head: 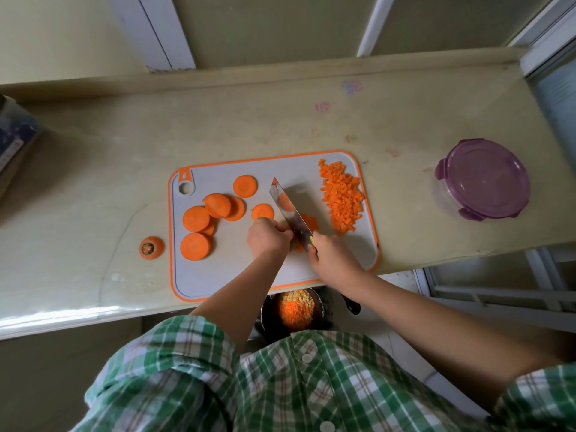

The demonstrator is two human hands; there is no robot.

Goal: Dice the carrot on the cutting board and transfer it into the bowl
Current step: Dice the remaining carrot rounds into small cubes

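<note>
A grey cutting board [218, 275] with an orange rim lies on the counter. Several round carrot slices [196, 218] sit on its left half, and a heap of diced carrot [342, 194] lies at its right edge. My right hand [333, 258] grips the handle of a cleaver [288, 210] whose blade rests on the board over partly cut carrot pieces [310, 221]. My left hand [269, 236], fingers curled, holds those pieces against the blade's left side. Below the counter edge a dark bowl [321, 302] holds diced carrot.
A carrot stem end [151, 247] lies on the counter left of the board. A purple lidded container [483, 179] stands at the right. The counter's front edge runs just below the board, which overhangs it slightly. A dark container [15, 132] is at the far left.
</note>
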